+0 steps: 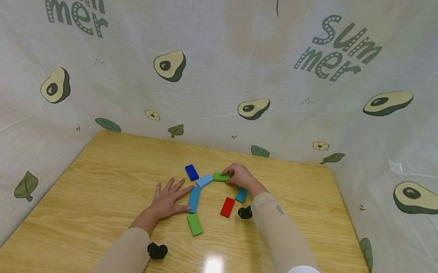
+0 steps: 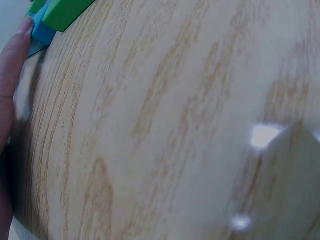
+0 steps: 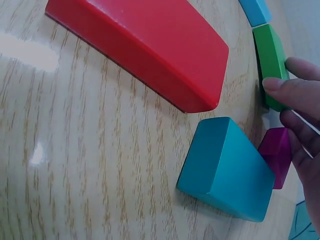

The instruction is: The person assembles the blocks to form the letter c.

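My right hand (image 1: 240, 175) pinches a green block (image 1: 220, 177) between thumb and fingers. A purple block (image 3: 276, 156) lies under that hand in the right wrist view; in the head view the hand hides it. Beside it sits a teal block (image 1: 241, 195). My left hand (image 1: 168, 200) lies spread on the table, its thumb and a fingertip touching the long blue block (image 1: 194, 199). Off that block's near end is another green block (image 1: 194, 224). A light blue block (image 1: 204, 180) lies between the long blue block and the pinched green one.
A dark blue block (image 1: 191, 172) lies at the far left of the curved row. Inside the curve is a red block (image 1: 227, 207). Patterned cloth (image 1: 206, 107) with avocados walls the wooden table (image 1: 115, 178) at the back and sides. Black wrist cameras sit at both sleeves.
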`<state>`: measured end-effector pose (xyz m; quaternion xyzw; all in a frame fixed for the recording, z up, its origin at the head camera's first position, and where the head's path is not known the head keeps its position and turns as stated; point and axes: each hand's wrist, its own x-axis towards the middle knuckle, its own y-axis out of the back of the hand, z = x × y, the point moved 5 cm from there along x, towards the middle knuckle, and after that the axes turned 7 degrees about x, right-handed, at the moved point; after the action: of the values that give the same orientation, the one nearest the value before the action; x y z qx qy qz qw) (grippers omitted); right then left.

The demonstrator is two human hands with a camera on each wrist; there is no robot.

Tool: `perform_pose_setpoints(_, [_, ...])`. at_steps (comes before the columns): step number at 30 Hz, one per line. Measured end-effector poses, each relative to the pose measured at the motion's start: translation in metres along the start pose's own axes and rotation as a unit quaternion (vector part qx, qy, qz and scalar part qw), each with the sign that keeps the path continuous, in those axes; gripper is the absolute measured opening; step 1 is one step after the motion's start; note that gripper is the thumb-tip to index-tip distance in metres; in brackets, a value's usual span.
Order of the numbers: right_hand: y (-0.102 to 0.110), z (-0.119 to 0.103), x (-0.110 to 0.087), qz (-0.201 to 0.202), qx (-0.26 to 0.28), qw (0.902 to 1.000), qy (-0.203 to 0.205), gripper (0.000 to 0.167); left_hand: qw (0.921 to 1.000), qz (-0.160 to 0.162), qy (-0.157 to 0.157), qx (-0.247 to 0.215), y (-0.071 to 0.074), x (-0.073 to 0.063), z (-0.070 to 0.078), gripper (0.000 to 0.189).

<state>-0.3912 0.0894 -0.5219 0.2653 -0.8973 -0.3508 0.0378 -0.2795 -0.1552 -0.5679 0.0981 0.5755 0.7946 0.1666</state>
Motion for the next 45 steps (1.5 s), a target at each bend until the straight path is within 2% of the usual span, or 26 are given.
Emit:
perform_pose_setpoints(4, [-0.003,0.003,0.001,0.003,-0.006,0.9997,-0.025,0.029,1.0000,0.000,-0.001,-0.001,0.000,-0.001,0.000,0.076])
perform_pose_setpoints(13, [-0.005,0.006,0.004,0.004,-0.008,0.9998,-0.020,0.030,0.9996,0.022,-0.012,-0.012,0.000,-0.001,-0.001,0.077])
perform_pose_setpoints(20, [-0.002,0.008,0.004,0.002,-0.011,0.9995,-0.031,0.031,0.9999,0.006,-0.008,-0.010,0.000,0.000,0.001,0.077])
perform_pose_setpoints(28, [0.008,0.007,-0.002,0.011,0.038,0.9980,-0.048,0.032,0.9994,0.026,-0.018,-0.011,-0.002,0.001,0.001,0.079])
perform_pose_setpoints(37, [0.017,-0.002,-0.019,0.004,0.025,0.9995,-0.020,0.031,1.0000,-0.003,-0.002,0.000,-0.002,0.003,0.000,0.077])
perform_pose_setpoints(45, [0.016,-0.005,-0.034,-0.007,-0.004,1.0000,0.005,0.031,0.9999,0.000,-0.011,-0.005,-0.003,0.003,0.000,0.078])
